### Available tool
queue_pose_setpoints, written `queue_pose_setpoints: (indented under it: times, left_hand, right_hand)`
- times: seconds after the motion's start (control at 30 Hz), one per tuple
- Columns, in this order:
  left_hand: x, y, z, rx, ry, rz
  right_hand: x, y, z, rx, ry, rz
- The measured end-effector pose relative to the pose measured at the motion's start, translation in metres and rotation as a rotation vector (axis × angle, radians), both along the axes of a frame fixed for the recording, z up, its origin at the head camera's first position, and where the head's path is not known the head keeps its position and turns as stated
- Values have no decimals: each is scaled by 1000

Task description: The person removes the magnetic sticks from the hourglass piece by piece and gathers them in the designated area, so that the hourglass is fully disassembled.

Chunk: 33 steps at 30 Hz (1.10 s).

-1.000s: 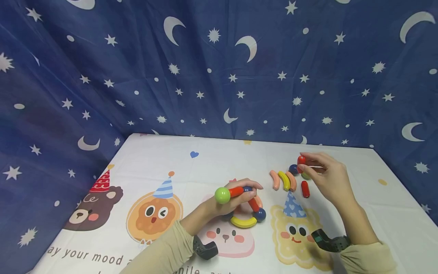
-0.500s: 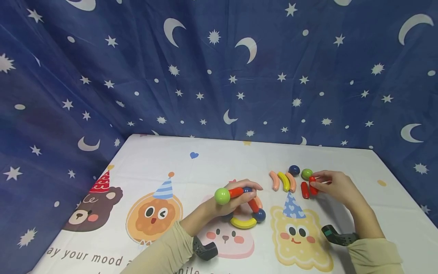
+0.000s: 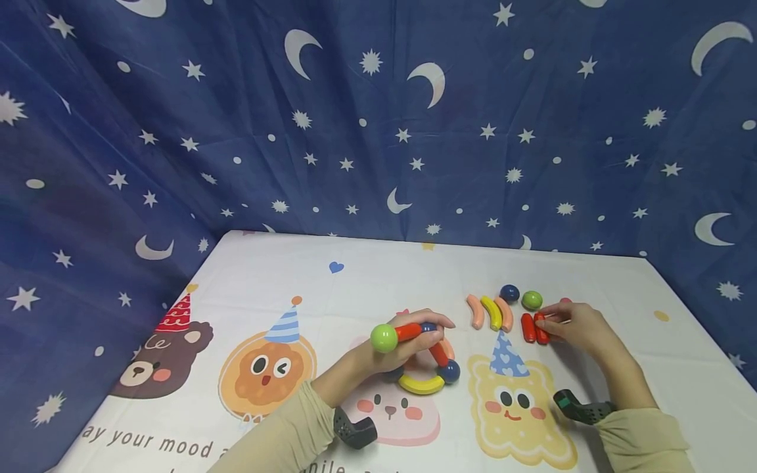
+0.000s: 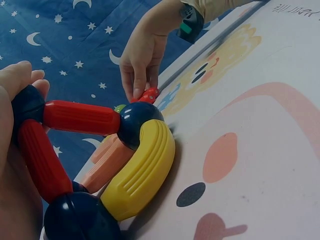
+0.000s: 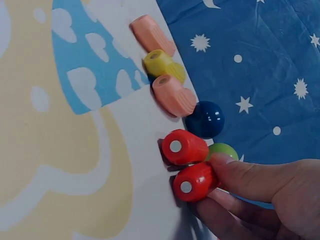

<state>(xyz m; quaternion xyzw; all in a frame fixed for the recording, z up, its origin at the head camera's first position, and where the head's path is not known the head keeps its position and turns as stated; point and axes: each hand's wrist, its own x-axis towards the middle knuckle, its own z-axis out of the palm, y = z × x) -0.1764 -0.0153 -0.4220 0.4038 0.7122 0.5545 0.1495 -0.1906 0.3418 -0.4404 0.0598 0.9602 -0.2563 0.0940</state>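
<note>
My left hand (image 3: 414,347) grips a built frame of magnetic rods and balls by its upper blue ball (image 4: 29,104). Red rods (image 4: 82,117) slope down from that ball to lower blue balls. A curved yellow rod (image 4: 145,170) and a curved orange rod (image 4: 107,162) join the base, which sits on the tablecloth. Another red rod with a light green ball (image 3: 384,337) sticks out to the left. My right hand (image 3: 576,325) pinches a loose red magnetic rod (image 5: 195,182) between thumb and fingers. It lies alongside a second red rod (image 5: 182,146).
Left of the red rods lie two curved peach rods (image 3: 475,311) and a curved yellow rod (image 3: 491,313). Behind are a blue ball (image 3: 510,293) and a green ball (image 3: 532,300). The white printed tablecloth (image 3: 284,263) ends at a blue starry curtain (image 3: 331,98).
My right hand has brought the red rod from near the blue ball toward me and right, lowering it beside the other red rod. The left hand and its frame have stayed put.
</note>
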Motion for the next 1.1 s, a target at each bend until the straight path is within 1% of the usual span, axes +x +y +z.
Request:
queue_pose_setpoints:
  times: [0.17,0.33,0.43,0.53,0.6,0.73,0.8,0.87,0.9,0.97,1.03,1.1]
  left_hand:
    - [0,-1,0,1,0,-1]
    - [0,-2,1,-1,7,5]
    - [0,-2,1,1,9,4]
    - [-1,-2,0,-8,2,8]
    - [-1,-2,0,-16,-1,12]
    - [-2,-2,-1,-7,5,4]
    - [-2,-2,-2,-1,6,-4]
    - [-2,-1,-2,5,-1,-5]
    - [-2,-1,-2,4,-6,-5]
    - [-2,-1,-2,5,-10,-5]
    - [-2,0,-2,22,-2,-14]
    - [-2,2,-2,41,24,-28]
  right_hand:
    - [-1,-1,-1,39,14,18]
    - [-1,0,0,38,-25,28]
    - [0,2,3,28,-37,69]
    - [-1,2,4,17,-30,113]
    - [-1,1,4,20,-29,127]
    - [-1,-1,7,55,-55,104]
    - [1,-6,13,92,-36,86]
    - [5,-18,22,116,40,80]
    - [8,-27,29,125,99,83]
    - [16,-50,44,107,254,112]
    - [26,-78,58,67,437,191]
    - [39,-107,69,23,599,291]
